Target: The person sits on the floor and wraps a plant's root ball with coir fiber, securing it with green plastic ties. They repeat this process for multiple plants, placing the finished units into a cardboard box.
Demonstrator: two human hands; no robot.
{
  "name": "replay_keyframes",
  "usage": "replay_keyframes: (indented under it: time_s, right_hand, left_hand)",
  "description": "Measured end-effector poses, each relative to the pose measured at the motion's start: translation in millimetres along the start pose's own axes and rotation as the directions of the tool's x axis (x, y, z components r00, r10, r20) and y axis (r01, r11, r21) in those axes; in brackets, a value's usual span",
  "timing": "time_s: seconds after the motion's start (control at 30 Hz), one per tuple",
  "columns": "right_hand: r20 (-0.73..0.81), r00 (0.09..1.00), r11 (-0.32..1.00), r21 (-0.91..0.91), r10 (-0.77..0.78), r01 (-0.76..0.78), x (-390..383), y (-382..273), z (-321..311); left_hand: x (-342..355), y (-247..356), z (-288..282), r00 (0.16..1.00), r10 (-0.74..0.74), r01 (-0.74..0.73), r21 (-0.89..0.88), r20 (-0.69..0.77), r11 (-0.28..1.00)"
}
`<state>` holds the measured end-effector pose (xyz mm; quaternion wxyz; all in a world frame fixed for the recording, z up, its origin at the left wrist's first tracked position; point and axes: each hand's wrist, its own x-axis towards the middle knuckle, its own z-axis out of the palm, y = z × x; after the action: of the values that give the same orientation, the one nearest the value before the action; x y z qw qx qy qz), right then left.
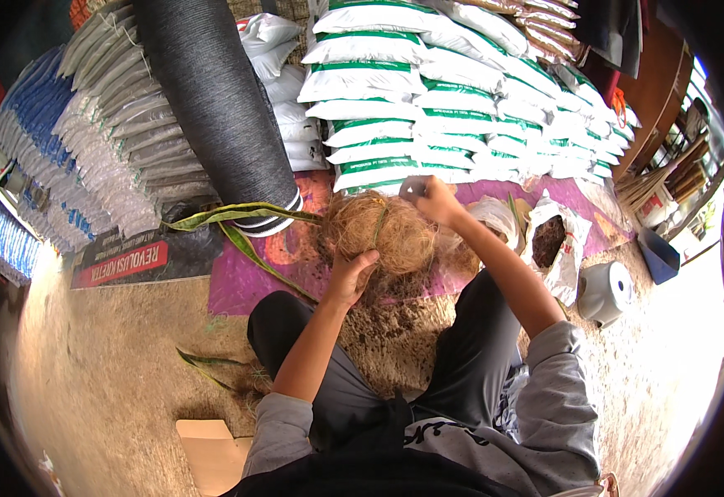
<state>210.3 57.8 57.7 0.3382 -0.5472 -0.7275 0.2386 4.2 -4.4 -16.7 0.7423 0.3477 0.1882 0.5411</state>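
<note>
Cradling the bundle of brown fibre (399, 240) from its near left side, the left hand (347, 279) sets its thumb against the shaggy surface; its other fingers go partly out of view beneath, so I can't tell whether they are spread or pressed together. The right hand (434, 200) is at the far right edge of the bundle, fingers curled inward, and from where I stand I can't tell whether they pinch a loose strand or just press the fibre.

The bundle sits between and beyond the person's 2 knees, above the near edge of a purple sheet (234, 291). At least 2 long yellow-edged leaves (205, 217) reach out from its left side, and dark soil crumbs (388, 325) are scattered below.

To my eye, good handling here means letting the left hand carry the weight with a broad, gentle grip, while the right works in small, even tugs. Pulling too hard on 1 side could open the loose fibre and spill soil. The leaves look easy to crease, so forearm and sleeve are best held clear of them. An open white sack (573, 228) with dark contents stands to the right.
</note>
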Motion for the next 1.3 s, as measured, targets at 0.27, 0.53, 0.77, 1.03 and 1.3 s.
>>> replay_keyframes:
  time_s: [0.27,0.53,0.77,1.03,1.3]
  right_hand:
    - [0.138,0.99,0.907,0.42,-0.042,-0.02,-18,82,76]
    - [0.17,0.977,0.991,0.014,-0.133,0.132,-73,19,109]
    - [0.082,0.927,0.926,-0.074,-0.365,0.371,-92,-24,97]
    - [0.199,0.774,0.76,-0.156,-0.601,0.63,-112,-57,67]
    - [0.159,0.712,0.663,-0.275,-0.684,0.697,-99,-87,8]
  left_hand:
    - [12,-3,-5,0.998,0.019,-0.03,-0.205,-0.057,0.978]
    - [21,6,-12,0.966,0.097,-0.125,-0.104,-0.239,0.987]
    - [33,-1,-18,0.925,0.169,-0.182,-0.005,-0.34,0.983]
    - [36,-8,-22,0.914,0.156,-0.152,0.042,-0.375,0.988]
    - [28,-1,-9,0.935,0.137,-0.101,0.124,-0.327,0.987]
